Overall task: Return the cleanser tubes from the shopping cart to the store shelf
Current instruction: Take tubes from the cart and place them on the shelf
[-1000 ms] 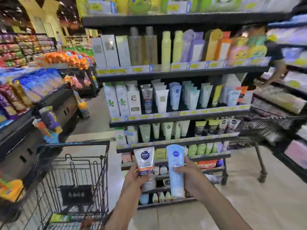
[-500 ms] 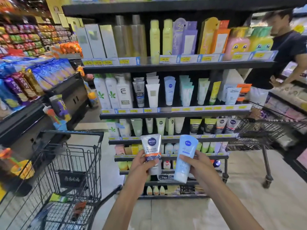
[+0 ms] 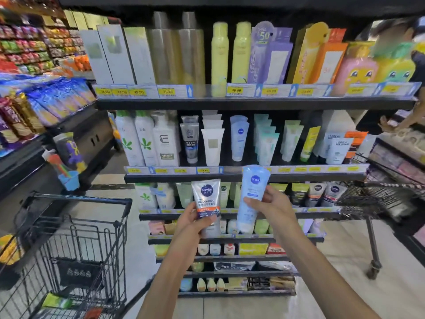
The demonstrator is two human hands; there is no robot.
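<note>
My left hand (image 3: pixel 193 221) grips a grey Nivea Men tube (image 3: pixel 207 199) with an orange band, held upright in front of the shelves. In my right hand (image 3: pixel 269 203) is a light blue Nivea tube (image 3: pixel 251 192), tilted with its wide end up near the second shelf's edge. A matching light blue tube (image 3: pixel 239 139) stands on the store shelf (image 3: pixel 230 178) among other cleanser tubes. The black wire shopping cart (image 3: pixel 76 249) is at lower left, with a few items lying at its bottom.
A second cart (image 3: pixel 372 201) stands at the right beside the shelf, with a person (image 3: pixel 404 65) behind it. A snack display (image 3: pixel 34 111) lines the left side. Tiled floor lies between the cart and the shelving.
I have come closer to the shelf. Both hands have risen with their tubes, and the blue tube now reaches up to the second shelf's edge.
</note>
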